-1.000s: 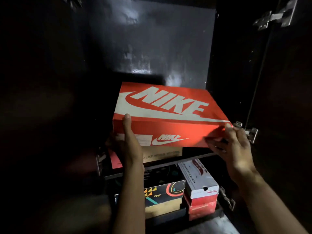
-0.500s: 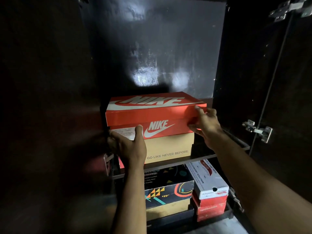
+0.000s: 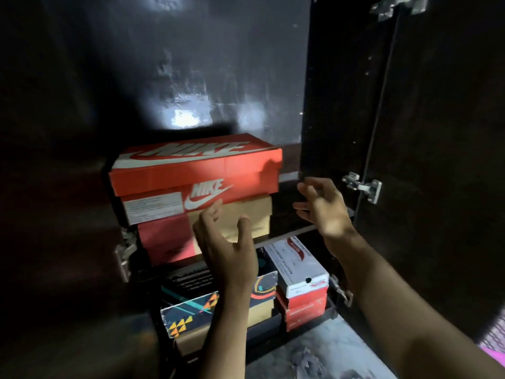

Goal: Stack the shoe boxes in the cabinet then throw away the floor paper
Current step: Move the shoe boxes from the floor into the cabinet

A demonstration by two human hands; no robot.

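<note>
Both hands are hanging free in front of the cabinet, holding nothing. The left hand [image 3: 226,242] is spreading its fingers loosely, thumb apart, just in front of the tan box [image 3: 240,217]; whether a fingertip is brushing it I cannot tell. The right hand [image 3: 323,206] is hovering with relaxed, slightly bent fingers off the right end of the orange Nike box [image 3: 191,173], clear of it.

That orange box is sitting on the tan box and a red box [image 3: 164,239], all on the upper shelf [image 3: 295,233] toward its left end, with its lid level.

Under the shelf, a black patterned box [image 3: 191,302] is lying on another tan carton near the front edge, and a white box [image 3: 297,266] is resting on a red one [image 3: 306,310] at the right end.

The cabinet's back wall [image 3: 191,77] is catching a patch of glare; a metal hinge [image 3: 363,187] is showing on the open door at the right.

The room is very dim, so the left side of the cabinet is lost in blackness, the labels are too blurred to read, and no floor paper is showing.
</note>
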